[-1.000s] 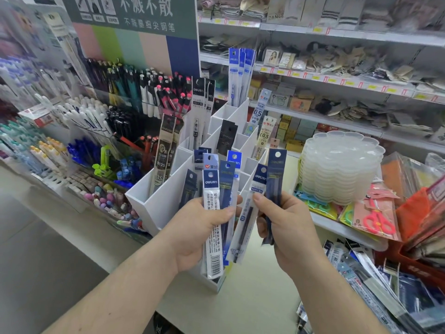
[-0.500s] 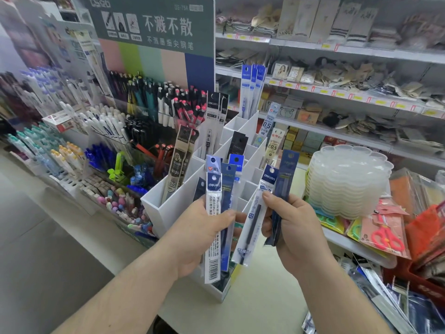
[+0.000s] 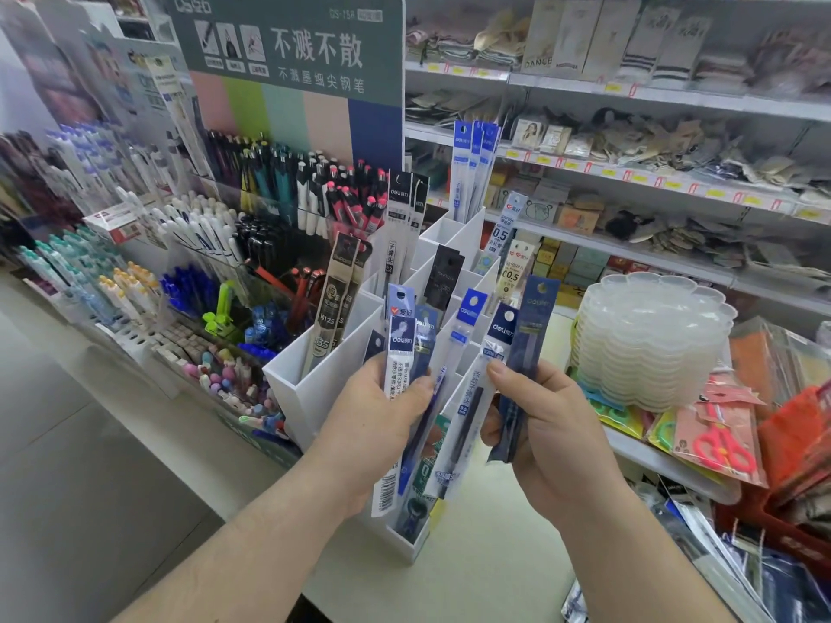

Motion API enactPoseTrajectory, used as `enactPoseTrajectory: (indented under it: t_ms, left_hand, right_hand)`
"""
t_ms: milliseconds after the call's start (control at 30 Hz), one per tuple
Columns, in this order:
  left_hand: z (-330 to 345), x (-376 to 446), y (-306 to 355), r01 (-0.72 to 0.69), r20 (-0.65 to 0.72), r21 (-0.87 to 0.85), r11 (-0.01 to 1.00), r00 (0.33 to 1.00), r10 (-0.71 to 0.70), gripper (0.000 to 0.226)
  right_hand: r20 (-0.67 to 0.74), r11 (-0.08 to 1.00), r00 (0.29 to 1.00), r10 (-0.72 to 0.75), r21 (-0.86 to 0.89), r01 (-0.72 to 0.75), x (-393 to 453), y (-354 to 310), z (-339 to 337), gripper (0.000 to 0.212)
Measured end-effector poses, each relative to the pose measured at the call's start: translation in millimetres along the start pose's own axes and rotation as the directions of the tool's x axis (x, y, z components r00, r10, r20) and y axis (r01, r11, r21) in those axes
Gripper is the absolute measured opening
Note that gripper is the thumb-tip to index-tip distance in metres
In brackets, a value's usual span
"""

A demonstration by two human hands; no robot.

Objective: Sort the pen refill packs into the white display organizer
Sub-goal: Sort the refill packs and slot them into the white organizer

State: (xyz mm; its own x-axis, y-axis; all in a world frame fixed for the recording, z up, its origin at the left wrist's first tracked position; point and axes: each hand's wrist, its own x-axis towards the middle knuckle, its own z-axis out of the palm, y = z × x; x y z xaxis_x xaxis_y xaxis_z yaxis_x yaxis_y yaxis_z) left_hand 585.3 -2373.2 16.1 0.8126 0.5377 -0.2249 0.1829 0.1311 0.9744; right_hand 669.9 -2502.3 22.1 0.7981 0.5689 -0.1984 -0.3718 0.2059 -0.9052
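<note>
Across the last second the whole scene sits lower and a little to the right in the head view, so more of the green pen sign (image 3: pixel 288 42) shows above the rack of pens (image 3: pixel 279 191); that reads as the head tilting up, not as anything on the tabletop (image 3: pixel 472 573) moving. The white organizer (image 3: pixel 314 388) stands where it did, its back compartments already holding upright refill packs, and no pack has gone into it in this stretch. The left hand (image 3: pixel 377 424) keeps its fingers curled round a fan of refill packs (image 3: pixel 398 379), held upright in front of the organizer's near compartments. The right hand (image 3: pixel 539 424) grips 2 packs: the dark blue pack (image 3: pixel 526 361), now slid clear to the right, and the clear pack with the blue header (image 3: pixel 492 348), pinched under the thumb between the 2 hands. Compared with 1 second ago the dark blue pack stands slightly further apart from the fan. My judgement is that sorting is midway, with 1 pack being singled out for a compartment.
</note>
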Motion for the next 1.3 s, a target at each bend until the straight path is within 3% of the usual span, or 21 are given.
enactPoseTrajectory:
  t_ms: [200,367,633,867,1133,1300]
  left_hand:
    - [-18.4,-2.6,14.7,-0.079,-0.15,0.033,0.996,0.985,0.083,0.011]
    - [-39.4,-8.9,35.3,-0.14,-0.241,0.117,0.983,0.956,0.165,0.015]
    - [-63.2,-12.7,38.0,-0.12,-0.315,0.217,0.969,0.931,0.186,0.016]
    - [-65.1,-17.0,34.4,-0.123,-0.322,0.181,0.976,0.93,0.176,0.019]
    - [-62.6,-22.0,31.6,-0.131,-0.316,0.182,0.974,0.931,0.184,0.02]
    - [-58.2,-26.2,30.4,-0.137,-0.282,0.176,0.975,0.942,0.183,0.017]
  right_hand:
    - [-0.235,0.999,0.971,-0.035,0.025,0.042,17.1,2.6,-14.3,0.014]
    - [-0.305,0.996,0.948,-0.085,-0.009,0.087,31.9,4.8,-14.8,0.01]
    - [-0.256,0.973,0.941,-0.222,-0.125,0.195,47.6,-0.9,1.9,0.015]
    - [-0.067,0.861,0.901,-0.429,-0.333,0.386,67.1,-6.8,32.6,0.029]
    - [0.053,0.825,0.982,-0.184,-0.535,0.183,81.8,30.8,44.8,0.021]
    - [-0.037,0.883,0.995,-0.088,-0.465,0.061,74.5,26.6,33.1,0.015]
